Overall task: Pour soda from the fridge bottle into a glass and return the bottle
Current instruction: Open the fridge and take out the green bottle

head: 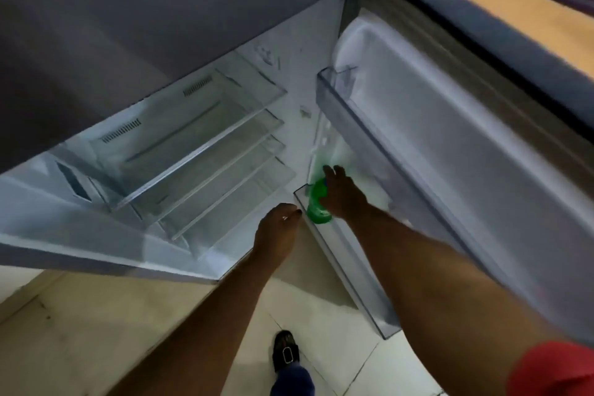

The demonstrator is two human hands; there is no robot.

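our right grip [340, 193] wraps the green bottle [316, 202], which stands at the near-hinge end of the lower door bin [347, 264] on the open fridge door [450, 138]. our left grip [278, 228] hangs loosely curled, holding nothing, just beside that bin's corner, in front of the bare glass shelves [199, 151]. a shoe [285, 350] shows on the tiled floor [96, 331] below.
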